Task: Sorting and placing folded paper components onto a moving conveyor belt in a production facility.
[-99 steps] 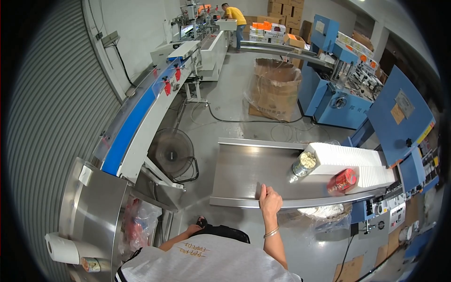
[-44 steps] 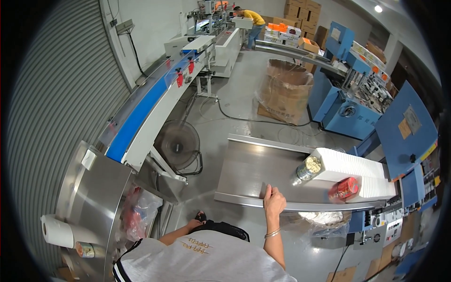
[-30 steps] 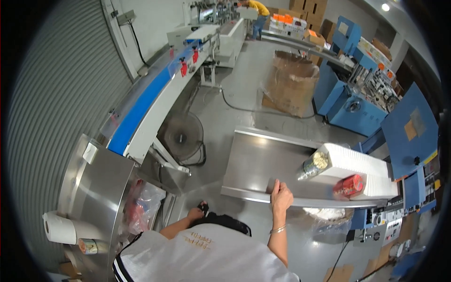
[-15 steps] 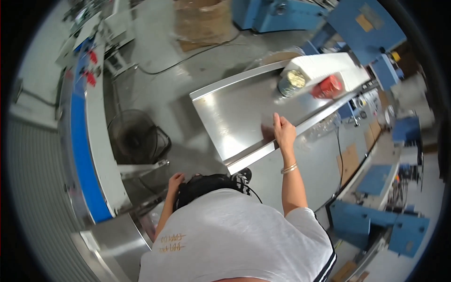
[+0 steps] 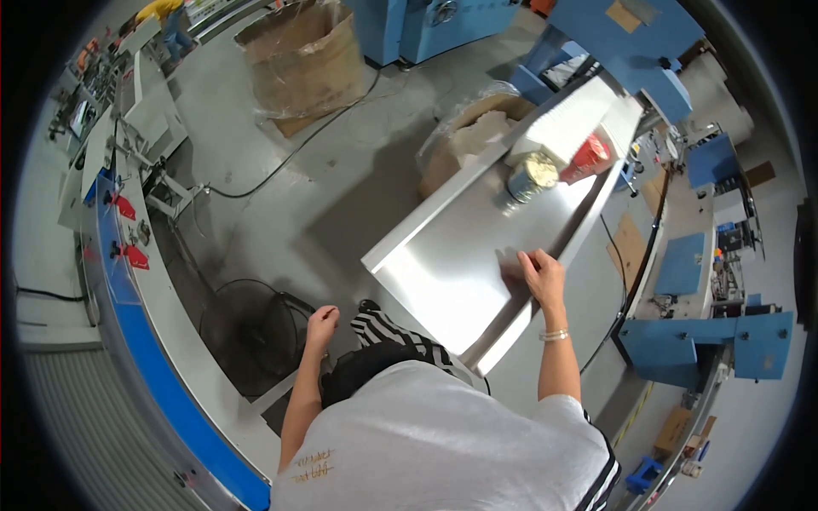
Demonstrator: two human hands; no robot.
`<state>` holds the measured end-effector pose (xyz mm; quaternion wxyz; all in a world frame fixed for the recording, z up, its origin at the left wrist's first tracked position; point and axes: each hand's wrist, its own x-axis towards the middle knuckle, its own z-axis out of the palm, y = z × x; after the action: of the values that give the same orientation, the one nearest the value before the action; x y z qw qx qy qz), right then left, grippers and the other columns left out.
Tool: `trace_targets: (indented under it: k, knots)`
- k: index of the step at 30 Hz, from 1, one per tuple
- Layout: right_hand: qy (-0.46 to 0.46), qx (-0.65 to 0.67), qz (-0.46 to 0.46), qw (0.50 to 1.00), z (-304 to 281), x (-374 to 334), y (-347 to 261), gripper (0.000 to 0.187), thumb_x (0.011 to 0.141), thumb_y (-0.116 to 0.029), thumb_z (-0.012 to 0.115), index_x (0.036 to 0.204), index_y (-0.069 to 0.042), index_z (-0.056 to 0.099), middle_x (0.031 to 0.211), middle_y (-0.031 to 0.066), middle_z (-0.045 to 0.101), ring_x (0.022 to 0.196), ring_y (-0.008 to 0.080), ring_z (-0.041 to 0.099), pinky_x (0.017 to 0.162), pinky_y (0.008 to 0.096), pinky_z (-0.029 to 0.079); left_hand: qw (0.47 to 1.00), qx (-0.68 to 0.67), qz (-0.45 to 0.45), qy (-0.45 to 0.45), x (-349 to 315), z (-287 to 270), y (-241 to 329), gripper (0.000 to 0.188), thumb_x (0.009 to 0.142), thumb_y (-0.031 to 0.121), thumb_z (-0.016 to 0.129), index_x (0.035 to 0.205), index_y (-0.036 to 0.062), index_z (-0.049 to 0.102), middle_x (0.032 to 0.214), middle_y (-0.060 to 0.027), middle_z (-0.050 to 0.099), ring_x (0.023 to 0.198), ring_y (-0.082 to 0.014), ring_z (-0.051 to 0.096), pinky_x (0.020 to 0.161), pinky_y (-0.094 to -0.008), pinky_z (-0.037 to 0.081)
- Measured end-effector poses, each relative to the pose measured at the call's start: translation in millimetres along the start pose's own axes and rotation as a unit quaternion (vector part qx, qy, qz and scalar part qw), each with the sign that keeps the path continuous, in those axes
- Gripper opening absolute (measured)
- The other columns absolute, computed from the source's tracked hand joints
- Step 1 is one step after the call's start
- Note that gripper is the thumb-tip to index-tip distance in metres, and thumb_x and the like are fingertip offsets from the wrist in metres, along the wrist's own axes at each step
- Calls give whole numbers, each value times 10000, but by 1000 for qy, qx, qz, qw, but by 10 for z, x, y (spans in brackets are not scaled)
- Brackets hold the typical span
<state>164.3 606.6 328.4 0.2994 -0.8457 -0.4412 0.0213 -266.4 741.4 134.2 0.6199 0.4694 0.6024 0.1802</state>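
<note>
My right hand (image 5: 544,277) hangs over the near right side of a shiny metal tray-like table (image 5: 443,298), its fingers curled in with nothing seen in them. Whether it touches the raised rim I cannot tell. Farther along the metal surface stand a can with a gold top (image 5: 534,177) and a red can or tin (image 5: 588,159), beside a stack of white sheets (image 5: 562,123). My left hand (image 5: 321,325) is low at my left side, loosely closed and apart from any object; no held thing shows.
A blue-edged conveyor (image 5: 153,366) with red clamps (image 5: 134,256) runs along the left, a floor fan (image 5: 251,328) beside it. Ahead stand a large cardboard box (image 5: 298,64) and blue machines (image 5: 460,30). A cable (image 5: 290,162) crosses the floor. Far left, a person in yellow (image 5: 160,8) bends over.
My view has turned left and my body has moved along the table. My left hand has swung forward. The right hand stays curled over the metal rim side.
</note>
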Motion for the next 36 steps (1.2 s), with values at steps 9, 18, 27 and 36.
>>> trace_targets:
  k: [9, 18, 27, 36]
  knots:
    - [-27, 3, 98, 995, -34, 27, 100, 239, 831, -235, 626, 746, -12, 609, 597, 49, 549, 554, 107, 493, 524, 245, 403, 972, 168, -110, -119, 735, -380, 331, 342, 806, 253, 573, 1042, 8, 609, 882, -114, 645, 766, -212, 595, 693, -326, 477]
    - [21, 132, 57, 989, 605, 1386, -1113, 236, 884, -197, 573, 745, -6, 561, 607, -24, 479, 552, 39, 385, 495, 201, 322, 920, 305, 48, -243, 1860, -992, 592, 411, 773, 411, 582, 942, 44, 661, 881, -137, 645, 835, -281, 599, 737, -387, 460]
    - [-145, 175, -90, 970, 2825, 2864, -3444, 159, 791, -155, 652, 739, -8, 622, 638, 118, 587, 552, 217, 570, 529, 302, 449, 904, 90, -87, -408, 2845, -2589, 2818, 613, 866, 474, 519, 1312, 63, 429, 1334, -85, 428, 1226, -177, 374, 1016, -285, 278]
    - [-345, 208, -312, 860, 4908, 3752, -5706, 160, 803, -230, 620, 776, -74, 642, 705, 110, 609, 645, 289, 584, 564, 361, 464, 951, 190, -60, -235, 3893, -3971, 3380, 665, 834, 568, 495, 1280, 75, 463, 1266, -145, 497, 1169, -246, 457, 984, -325, 341]
